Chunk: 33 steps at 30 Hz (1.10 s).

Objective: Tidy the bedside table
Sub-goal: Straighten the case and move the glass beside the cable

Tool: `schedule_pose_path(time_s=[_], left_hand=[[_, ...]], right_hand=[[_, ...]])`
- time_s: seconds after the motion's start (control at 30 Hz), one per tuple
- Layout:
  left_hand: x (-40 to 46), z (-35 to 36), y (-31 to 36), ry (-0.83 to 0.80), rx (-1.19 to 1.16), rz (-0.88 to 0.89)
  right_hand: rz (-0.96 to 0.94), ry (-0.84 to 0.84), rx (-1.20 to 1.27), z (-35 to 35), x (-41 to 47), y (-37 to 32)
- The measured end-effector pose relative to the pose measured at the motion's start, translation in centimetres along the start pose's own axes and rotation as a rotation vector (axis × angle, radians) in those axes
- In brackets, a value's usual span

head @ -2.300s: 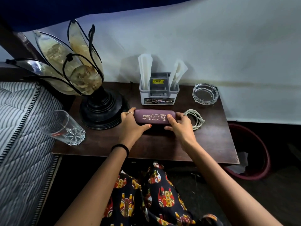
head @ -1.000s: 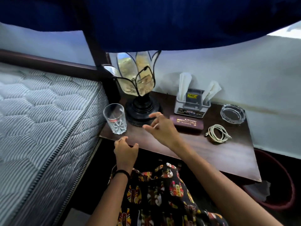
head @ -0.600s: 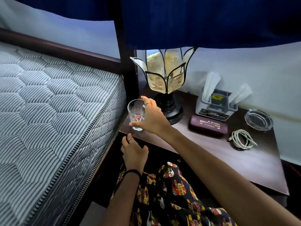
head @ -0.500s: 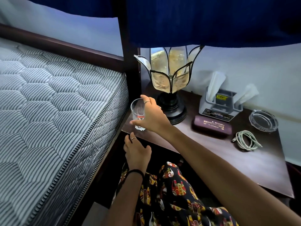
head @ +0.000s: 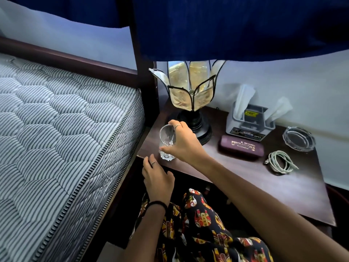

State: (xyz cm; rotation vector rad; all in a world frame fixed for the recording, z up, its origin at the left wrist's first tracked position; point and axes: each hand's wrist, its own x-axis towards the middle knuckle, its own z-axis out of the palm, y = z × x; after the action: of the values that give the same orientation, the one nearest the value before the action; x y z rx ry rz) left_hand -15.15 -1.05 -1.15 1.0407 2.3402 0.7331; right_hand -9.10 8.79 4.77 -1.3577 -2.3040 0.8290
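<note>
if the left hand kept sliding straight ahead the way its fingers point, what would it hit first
Most likely the front edge of the bedside table: the left hand points up at its near-left corner, fingertips almost there. Just past that stands the glass, gripped by the right hand. Depth is hard to judge.

- The right hand (head: 184, 142), which was steadying the spectacle case (head: 240, 147) with the left, is now reaching across and gripping the glass (head: 167, 141) at the desk (head: 283, 188) corner.
- The glass is tilting, possibly lifting off its base.
- The left hand (head: 157, 178) is now resting at the desk's front edge, below the glass.
- The case is lying free on the desk.
</note>
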Motion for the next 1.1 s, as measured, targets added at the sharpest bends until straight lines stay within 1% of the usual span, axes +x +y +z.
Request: schedule_pose_path(time_s=[0.2,0.3,0.43,0.53,0.6,0.67,0.8,0.93,1.1], left_hand=[[-1.9,1.7,2.5,-0.017,0.08,0.159],[-3.0,3.2,4.0,-0.056,0.128,0.221],[-4.5,5.3,6.1,-0.118,0.128,0.257],[-5.3,7.2,7.6,-0.145,0.15,0.268],[-5.6,8.6,8.5,-0.159,0.158,0.269],[-5.9,10.0,9.5,-0.176,0.171,0.27],[-6.3,12.3,11.2,-0.188,0.234,0.285],[-6.0,13.8,11.7,-0.175,0.318,0.316],[-5.6,14.4,12.0,-0.155,0.376,0.335]], right_hand=[[0.062,0.096,0.012,-4.1,-5.3,3.9],[0.126,0.154,-0.006,-7.0,-8.1,6.2],[0.214,0.227,-0.028,-11.6,-11.1,9.7],[0.295,0.318,-0.025,-15.6,-12.4,12.2],[0.315,0.402,-0.027,-18.4,-13.0,13.9],[0.317,0.486,-0.032,-21.1,-13.4,15.8],[0.383,0.566,-0.064,-25.1,-12.8,19.5],[0.435,0.578,-0.098,-27.3,-10.7,22.7],[0.479,0.559,-0.127,-27.9,-8.0,26.4]])
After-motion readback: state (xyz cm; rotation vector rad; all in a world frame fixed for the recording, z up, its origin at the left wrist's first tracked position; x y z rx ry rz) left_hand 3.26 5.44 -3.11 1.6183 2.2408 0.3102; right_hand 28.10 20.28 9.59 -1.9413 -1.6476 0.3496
